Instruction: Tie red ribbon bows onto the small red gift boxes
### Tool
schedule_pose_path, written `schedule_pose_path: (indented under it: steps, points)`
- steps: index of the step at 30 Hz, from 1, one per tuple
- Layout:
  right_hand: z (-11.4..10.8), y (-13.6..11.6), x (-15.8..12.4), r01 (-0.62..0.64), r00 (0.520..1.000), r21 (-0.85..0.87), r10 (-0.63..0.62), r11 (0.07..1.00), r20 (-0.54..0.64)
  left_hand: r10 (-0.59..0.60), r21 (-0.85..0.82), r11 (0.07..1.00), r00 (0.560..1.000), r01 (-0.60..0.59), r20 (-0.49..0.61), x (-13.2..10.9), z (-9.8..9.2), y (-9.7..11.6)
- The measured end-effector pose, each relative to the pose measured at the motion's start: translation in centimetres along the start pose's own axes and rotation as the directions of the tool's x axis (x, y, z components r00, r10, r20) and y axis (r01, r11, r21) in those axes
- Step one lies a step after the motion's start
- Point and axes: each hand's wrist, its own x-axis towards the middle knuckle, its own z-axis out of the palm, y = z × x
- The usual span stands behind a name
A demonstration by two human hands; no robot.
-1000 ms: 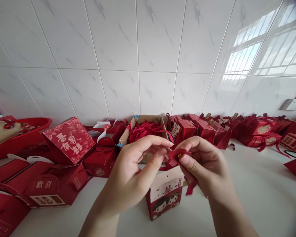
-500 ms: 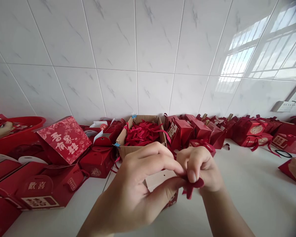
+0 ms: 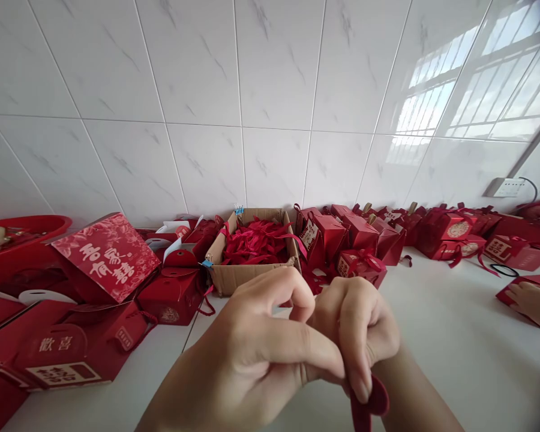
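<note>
- Left hand (image 3: pixel 261 354) and right hand (image 3: pixel 362 327): both are raised close to the camera, above the near edge of the white table (image 3: pixel 454 354), with knuckles touching.
- Red ribbon (image 3: pixel 377 403): a short folded end is seen hanging just below the fingertips. Both grips are closed on it, the left thumb being pressed against the right index finger. The rest of the ribbon is hidden behind the hands.
- Handling note (a judgement): a pinch this fine is best made at the very fingertips, with the slippery ribbon drawn taut and even, so that the fold is not lost. Whatever the ribbon is attached to cannot be seen, so the work is probably guided by feel.
- Cardboard box (image 3: pixel 247 277): set against the tiled wall, straight behind the hands and filled with loose red ribbons (image 3: pixel 256 243). A blue binder clip (image 3: pixel 238 210) is fixed to its rim.
- Red gift boxes (image 3: pixel 364 237): ranged along the wall to the right. A large red box (image 3: pixel 105 258) with gold characters leans among others to the left.
- Another person's hand (image 3: pixel 533 303): laid on a flat red box (image 3: pixel 528 281) at the right edge, well apart.
- Obstruction: none is seen between the hands and the table.
</note>
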Motion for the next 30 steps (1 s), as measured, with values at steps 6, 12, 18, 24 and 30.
schedule_pose_path:
  steps: [6, 12, 18, 24, 30]
  points:
    - [0.0, -0.1, -0.3, 0.056, 0.991, -0.03, -0.059, 0.998, -0.124, -0.078, -0.062, 0.995, 0.997, 0.077, -0.011, 0.1, 0.2, 0.1]
    - [0.6, -1.8, -0.8, -0.081, 0.938, -0.138, 0.029, 0.987, -0.345, -0.323, 0.014, 0.946, 0.946, 0.323, 0.001, 0.1, -0.7, 0.2]
    - [1.6, -3.1, -0.3, -0.344, 0.854, -0.292, 0.168, 0.892, -0.493, -0.388, -0.031, 0.922, 0.92, 0.387, -0.06, 0.2, -0.4, -0.9]
    - [1.9, -2.8, 0.0, -0.462, 0.75, -0.324, 0.168, 0.826, -0.64, -0.356, -0.022, 0.934, 0.925, 0.356, -0.134, 0.3, 0.3, -1.2]
    - [1.6, -2.6, 0.1, -0.496, 0.717, -0.306, 0.184, 0.813, -0.673, -0.396, -0.106, 0.918, 0.89, 0.382, -0.227, 0.5, -0.4, -1.4]
